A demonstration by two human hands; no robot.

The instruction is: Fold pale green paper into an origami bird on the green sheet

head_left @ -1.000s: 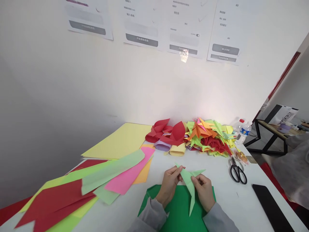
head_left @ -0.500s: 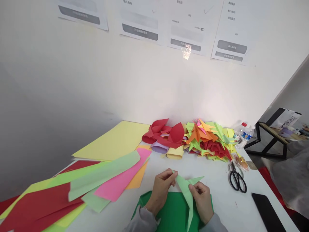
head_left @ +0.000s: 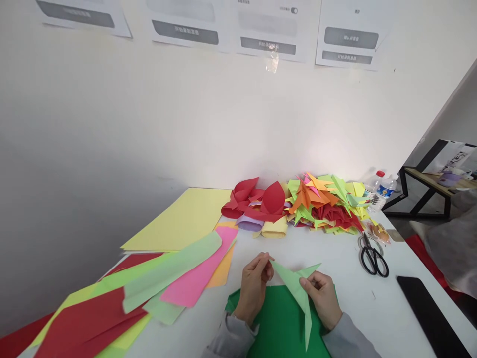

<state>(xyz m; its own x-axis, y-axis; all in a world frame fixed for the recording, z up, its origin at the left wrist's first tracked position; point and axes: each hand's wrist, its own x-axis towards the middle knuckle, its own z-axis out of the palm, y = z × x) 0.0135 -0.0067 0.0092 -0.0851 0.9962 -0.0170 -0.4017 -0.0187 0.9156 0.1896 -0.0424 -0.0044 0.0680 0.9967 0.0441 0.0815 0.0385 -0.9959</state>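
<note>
Showing in the head view, the left hand is pinching one tip of the pale green folded paper, while the right hand is pinching it near its middle. The paper is hanging between them, partly over the dark green sheet.

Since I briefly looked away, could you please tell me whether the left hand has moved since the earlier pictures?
Yes: against the yellow paper roll, the left hand has shifted slightly to the left, away from the right hand.
</note>
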